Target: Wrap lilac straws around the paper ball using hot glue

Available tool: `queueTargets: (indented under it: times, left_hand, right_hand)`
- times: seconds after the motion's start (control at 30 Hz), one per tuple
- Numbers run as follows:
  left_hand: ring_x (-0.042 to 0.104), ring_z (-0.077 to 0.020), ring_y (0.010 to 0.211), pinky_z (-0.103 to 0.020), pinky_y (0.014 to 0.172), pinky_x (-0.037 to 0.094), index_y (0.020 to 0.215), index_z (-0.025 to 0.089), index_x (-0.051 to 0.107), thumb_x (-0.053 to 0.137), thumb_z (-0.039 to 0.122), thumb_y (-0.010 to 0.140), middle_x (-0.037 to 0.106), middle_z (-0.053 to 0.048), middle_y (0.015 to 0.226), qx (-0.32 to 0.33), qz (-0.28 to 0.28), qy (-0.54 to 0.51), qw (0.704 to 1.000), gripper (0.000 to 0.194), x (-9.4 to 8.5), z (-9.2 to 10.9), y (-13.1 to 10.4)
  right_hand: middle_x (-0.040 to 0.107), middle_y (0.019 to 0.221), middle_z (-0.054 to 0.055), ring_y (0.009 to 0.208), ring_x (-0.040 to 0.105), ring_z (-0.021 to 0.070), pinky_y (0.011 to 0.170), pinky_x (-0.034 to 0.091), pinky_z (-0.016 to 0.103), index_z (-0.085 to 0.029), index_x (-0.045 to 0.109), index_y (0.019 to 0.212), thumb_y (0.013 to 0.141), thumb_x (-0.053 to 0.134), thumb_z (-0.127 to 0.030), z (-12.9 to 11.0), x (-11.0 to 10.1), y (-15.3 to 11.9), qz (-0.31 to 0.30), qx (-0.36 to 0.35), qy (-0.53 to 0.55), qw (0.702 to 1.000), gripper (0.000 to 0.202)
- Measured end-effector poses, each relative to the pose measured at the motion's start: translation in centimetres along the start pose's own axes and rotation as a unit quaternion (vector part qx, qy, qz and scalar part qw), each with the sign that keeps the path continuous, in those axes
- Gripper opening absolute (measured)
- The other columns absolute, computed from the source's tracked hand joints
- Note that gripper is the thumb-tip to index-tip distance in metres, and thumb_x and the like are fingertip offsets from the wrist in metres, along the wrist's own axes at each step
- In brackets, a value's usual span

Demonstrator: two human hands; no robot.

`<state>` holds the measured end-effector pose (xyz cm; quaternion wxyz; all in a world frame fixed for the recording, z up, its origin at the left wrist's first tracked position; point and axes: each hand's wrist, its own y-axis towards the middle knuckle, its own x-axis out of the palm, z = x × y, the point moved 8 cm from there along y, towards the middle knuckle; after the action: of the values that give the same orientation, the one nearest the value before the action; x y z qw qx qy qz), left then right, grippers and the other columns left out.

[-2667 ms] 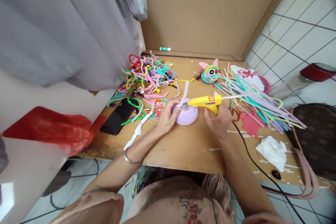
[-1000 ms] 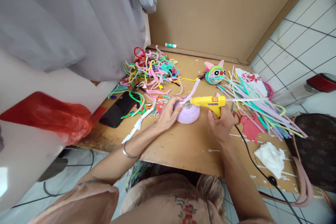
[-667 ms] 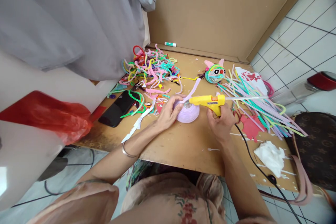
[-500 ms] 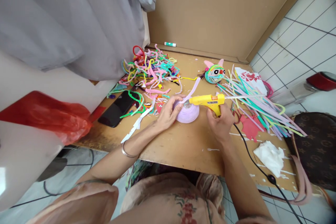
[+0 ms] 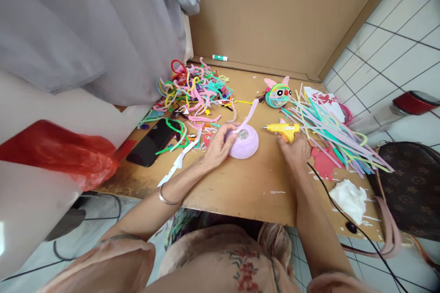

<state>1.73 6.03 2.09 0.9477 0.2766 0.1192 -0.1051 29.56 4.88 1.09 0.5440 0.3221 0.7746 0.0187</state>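
My left hand (image 5: 220, 144) grips the left side of a round purple coil (image 5: 244, 147), fingers pinched where a loose purple strip (image 5: 250, 115) rises from it. A greyish spot shows at the coil's top. My right hand (image 5: 296, 147) is wrapped round the handle of a yellow glue gun (image 5: 287, 129), whose metal tip points left, a short way from the coil. Behind the gun stands a striped round figure (image 5: 278, 94) with pink ears, eyes and a red nose.
A tangle of coloured stems (image 5: 199, 89) lies at the back left, near a black phone (image 5: 151, 143). Straight stems (image 5: 337, 132) spread at the right, beside a white tissue (image 5: 349, 199), red cutout (image 5: 325, 163) and brown bag (image 5: 409, 187). The gun's black cord trails right.
My right hand has drawn the glue gun away from the coil to the right, and its tip now shows. My left hand still holds the coil. The whole view has shifted slightly.
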Motion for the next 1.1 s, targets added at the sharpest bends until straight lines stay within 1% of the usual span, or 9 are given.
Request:
queueTargets:
  times: [0.13,0.27,0.37,0.47,0.53,0.6,0.73,0.9,1.1]
  left_hand:
    - [0.066,-0.0231,0.121,-0.04,0.103,0.05,0.11,0.02,0.052,0.043,0.053,0.103,0.068,-0.015,0.131,0.009,-0.002,0.017,1.0,0.034,0.0,0.3,0.0]
    - [0.067,-0.0229,0.119,-0.041,0.102,0.051,0.11,0.021,0.052,0.043,0.048,0.104,0.069,-0.015,0.13,0.023,-0.002,0.03,0.999,0.03,0.1,0.6,0.0]
    - [0.066,-0.0239,0.12,-0.042,0.102,0.052,0.109,0.02,0.053,0.044,0.046,0.104,0.07,-0.016,0.128,0.042,0.002,0.039,0.998,0.028,0.1,0.9,0.0]
    - [0.067,-0.0234,0.119,-0.041,0.101,0.053,0.108,0.02,0.055,0.043,0.047,0.104,0.07,-0.015,0.127,0.058,0.002,0.051,0.997,0.029,0.2,1.2,0.0]
    - [0.067,-0.0231,0.117,-0.041,0.101,0.053,0.108,0.021,0.057,0.043,0.048,0.104,0.07,-0.014,0.125,0.064,-0.005,0.055,0.996,0.031,0.2,1.4,0.0]
    - [0.066,-0.0239,0.119,-0.042,0.103,0.053,0.112,0.021,0.059,0.041,0.049,0.104,0.07,-0.014,0.126,0.07,-0.017,0.057,0.996,0.034,0.3,1.5,0.0]
    - [0.063,-0.0255,0.126,-0.045,0.109,0.05,0.114,0.021,0.06,0.044,0.046,0.103,0.068,-0.015,0.131,0.073,-0.024,0.055,0.996,0.032,0.3,1.6,0.0]
    - [0.064,-0.0253,0.126,-0.045,0.108,0.051,0.11,0.02,0.059,0.051,0.043,0.102,0.068,-0.016,0.131,0.084,-0.029,0.062,0.994,0.026,0.3,1.8,0.1]
    - [0.061,-0.0291,0.131,-0.049,0.109,0.049,0.116,0.021,0.057,0.056,0.036,0.097,0.065,-0.017,0.136,0.085,-0.051,0.062,0.993,0.025,0.2,1.9,0.0]
  right_hand:
    - [0.066,0.106,0.027,0.097,0.063,0.0375,0.084,0.047,0.049,-0.005,0.066,0.105,0.081,0.064,-0.05,0.7,1.0,-0.1,-0.028,-0.003,-0.076,0.997,0.051]
    - [0.064,0.108,0.03,0.106,0.059,0.043,0.09,0.043,0.058,-0.003,0.066,0.109,0.082,0.064,-0.051,-0.6,-0.8,-0.8,0.038,-0.04,-0.06,0.997,0.055]
    - [0.065,0.114,0.02,0.108,0.06,0.0356,0.093,0.046,0.053,-0.013,0.063,0.122,0.087,0.06,-0.052,-4.5,-3.0,-2.2,0.053,-0.149,0.095,0.983,0.052]
    - [0.064,0.116,0.012,0.104,0.062,0.0261,0.092,0.05,0.044,-0.022,0.058,0.134,0.089,0.063,-0.051,-10.3,-4.6,-4.7,-0.041,-0.286,0.261,0.921,0.054]
    - [0.065,0.11,0.008,0.103,0.062,0.024,0.09,0.051,0.041,-0.025,0.063,0.129,0.089,0.066,-0.047,-13.4,-5.4,-6.3,-0.082,-0.341,0.301,0.887,0.046]
    - [0.066,0.099,0.005,0.095,0.062,0.022,0.086,0.051,0.039,-0.026,0.071,0.112,0.092,0.063,-0.042,-15.2,-5.7,-7.0,-0.093,-0.359,0.321,0.871,0.027]
    - [0.069,0.088,0.003,0.087,0.066,0.0196,0.08,0.052,0.036,-0.025,0.074,0.087,0.096,0.057,-0.035,-14.7,-5.0,-6.6,-0.088,-0.305,0.376,0.87,0.021]
    - [0.07,0.082,0.002,0.079,0.065,0.0183,0.074,0.054,0.034,-0.023,0.072,0.079,0.092,0.064,-0.033,-12.3,-4.1,-6.0,-0.082,-0.238,0.434,0.865,0.018]
    - [0.07,0.081,0.003,0.081,0.065,0.0198,0.077,0.054,0.036,-0.023,0.07,0.081,0.091,0.062,-0.035,-11.7,-3.8,-6.0,-0.07,-0.223,0.425,0.874,0.017]
